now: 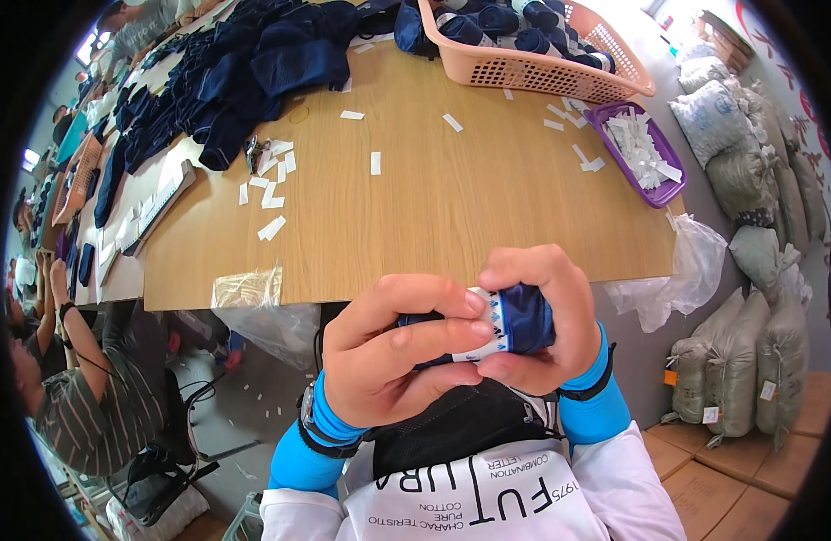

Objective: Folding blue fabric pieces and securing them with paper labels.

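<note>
Just off the table's near edge, both my hands close round a rolled bundle of shiny navy fabric (531,323). A white paper band (498,338) with a small blue pattern wraps its middle. My left hand (375,352) grips the bundle's left part, with its fingertips on the band. My right hand (564,311) curls round the right end, thumb below and fingers above. The left end of the roll is mostly hidden behind my left fingers.
On the wooden table (415,225) lie loose white paper strips (376,163) and a navy fabric pile (298,50). A peach basket (515,74) holds several banded rolls. A purple tray (666,193) holds paper strips. Plastic bags hang at the near edge. A person (95,397) sits at left.
</note>
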A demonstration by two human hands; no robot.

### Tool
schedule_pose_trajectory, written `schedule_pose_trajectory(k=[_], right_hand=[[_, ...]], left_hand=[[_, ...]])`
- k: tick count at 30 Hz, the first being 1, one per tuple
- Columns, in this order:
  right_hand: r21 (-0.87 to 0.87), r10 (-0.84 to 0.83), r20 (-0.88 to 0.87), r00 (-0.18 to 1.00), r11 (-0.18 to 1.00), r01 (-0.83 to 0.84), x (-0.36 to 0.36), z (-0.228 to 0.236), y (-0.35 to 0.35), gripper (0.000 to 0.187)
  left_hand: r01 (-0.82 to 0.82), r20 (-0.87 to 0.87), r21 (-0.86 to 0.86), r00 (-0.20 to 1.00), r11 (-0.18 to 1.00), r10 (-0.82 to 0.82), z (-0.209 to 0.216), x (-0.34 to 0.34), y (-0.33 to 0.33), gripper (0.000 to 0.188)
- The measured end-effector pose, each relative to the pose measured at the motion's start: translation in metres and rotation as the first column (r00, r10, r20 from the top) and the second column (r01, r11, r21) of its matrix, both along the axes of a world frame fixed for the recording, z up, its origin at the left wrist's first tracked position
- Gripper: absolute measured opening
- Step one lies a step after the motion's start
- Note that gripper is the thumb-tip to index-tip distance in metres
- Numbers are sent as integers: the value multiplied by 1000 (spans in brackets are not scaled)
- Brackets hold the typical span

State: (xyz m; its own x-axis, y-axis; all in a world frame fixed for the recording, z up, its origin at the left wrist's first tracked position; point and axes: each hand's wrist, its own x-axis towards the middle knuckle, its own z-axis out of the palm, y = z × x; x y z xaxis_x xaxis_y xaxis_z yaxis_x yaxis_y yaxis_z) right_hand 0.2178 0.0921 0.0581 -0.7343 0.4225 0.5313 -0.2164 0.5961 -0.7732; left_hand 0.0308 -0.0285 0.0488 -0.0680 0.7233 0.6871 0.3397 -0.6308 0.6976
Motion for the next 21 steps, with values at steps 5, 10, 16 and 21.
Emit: schedule_pose_trajectory(k=[5,10,16,21], right_hand=[[31,-65,78,995,998,63,-5,7,0,55],[18,-28,100,995,999,26,-2,4,-3,52],[-24,-1,121,993,1000,4,-5,10,-3,51],[5,35,68,997,999,-35,-3,10,-5,51]], left_hand=[[-45,-81,-28,996,999,43,-4,-5,-1,35],[-10,-59,-31,998,999,9,-3,-5,1,38],[-33,-5,-12,999,999,33,-6,-4,-3,39],[22,-52,18,998,1000,-21,-9,-8,-3,33]])
